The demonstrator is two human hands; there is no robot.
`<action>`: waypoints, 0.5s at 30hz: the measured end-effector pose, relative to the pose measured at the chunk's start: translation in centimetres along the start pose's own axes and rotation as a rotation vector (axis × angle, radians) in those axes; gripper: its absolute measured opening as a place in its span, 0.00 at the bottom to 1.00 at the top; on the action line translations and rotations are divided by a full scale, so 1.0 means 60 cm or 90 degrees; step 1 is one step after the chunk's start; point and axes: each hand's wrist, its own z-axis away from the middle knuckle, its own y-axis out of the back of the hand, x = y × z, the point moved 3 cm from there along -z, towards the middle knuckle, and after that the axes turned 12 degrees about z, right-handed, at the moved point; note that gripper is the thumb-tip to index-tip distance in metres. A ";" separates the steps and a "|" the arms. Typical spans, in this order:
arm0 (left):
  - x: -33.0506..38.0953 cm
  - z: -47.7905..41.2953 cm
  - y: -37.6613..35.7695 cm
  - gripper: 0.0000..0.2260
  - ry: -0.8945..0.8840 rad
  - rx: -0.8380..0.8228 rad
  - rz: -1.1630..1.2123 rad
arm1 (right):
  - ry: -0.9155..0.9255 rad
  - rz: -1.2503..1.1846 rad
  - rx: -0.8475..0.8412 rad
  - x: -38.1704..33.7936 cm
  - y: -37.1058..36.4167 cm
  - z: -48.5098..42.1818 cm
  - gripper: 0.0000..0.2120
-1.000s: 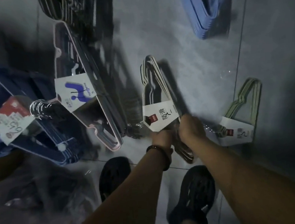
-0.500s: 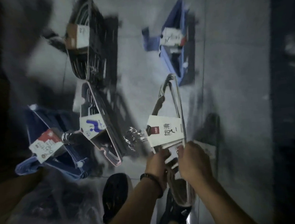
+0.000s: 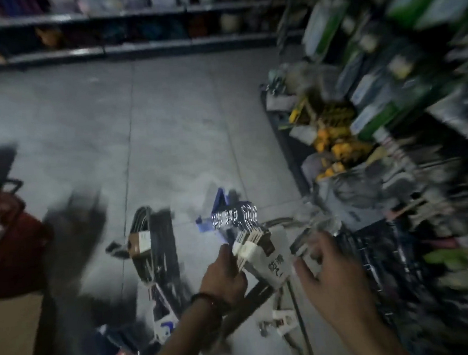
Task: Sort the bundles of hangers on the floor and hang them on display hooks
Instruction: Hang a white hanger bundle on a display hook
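The left hand (image 3: 224, 279), a dark bracelet (image 3: 206, 300) at its wrist, grips the lifted bundle of hangers (image 3: 256, 248), fingers closed on the stack just left of its white paper label (image 3: 277, 260). The bundle's metal hooks (image 3: 236, 219) glint above the hand. The right hand (image 3: 330, 276) sits just right of the label with fingers curled and the thumb near the paper's edge. Motion blur hides whether it actually clamps anything, so I cannot tell. The two hands are apart, with the label between them.

On the grey tiled floor (image 3: 180, 120) below lie a black hanger bundle (image 3: 160, 247) with a brown-and-white tag, and a blue bundle (image 3: 219, 203) just behind the raised hooks. Another bundle with a blue-printed label (image 3: 165, 327) lies near the left forearm.

At the floor's left edge stands a red basket (image 3: 9, 251) with something pale inside, too blurred to name. A cardboard box (image 3: 10, 335) sits in front of it, its contents not visible. Along the floor's right edge, a low dark bin (image 3: 277, 134) holds yellow items (image 3: 334, 144), with green packages (image 3: 376, 110) racked above.
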 end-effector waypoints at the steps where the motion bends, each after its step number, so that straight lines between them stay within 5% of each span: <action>1: 0.052 0.012 0.019 0.22 -0.046 -0.026 -0.065 | 0.025 -0.016 0.053 -0.008 0.065 0.007 0.20; 4: 0.194 0.056 0.055 0.26 -0.161 -0.107 -0.201 | 0.093 0.014 0.086 -0.011 0.213 0.029 0.34; 8: 0.378 0.133 0.059 0.16 -0.246 -0.228 -0.341 | 0.069 -0.034 -0.025 0.027 0.347 0.062 0.47; 12: 0.542 0.230 0.014 0.27 -0.351 -0.309 -0.475 | 0.012 -0.201 -0.085 0.077 0.430 0.129 0.30; 15: 0.638 0.295 -0.052 0.25 -0.432 -0.319 -0.582 | -0.035 -0.306 -0.016 0.126 0.478 0.173 0.29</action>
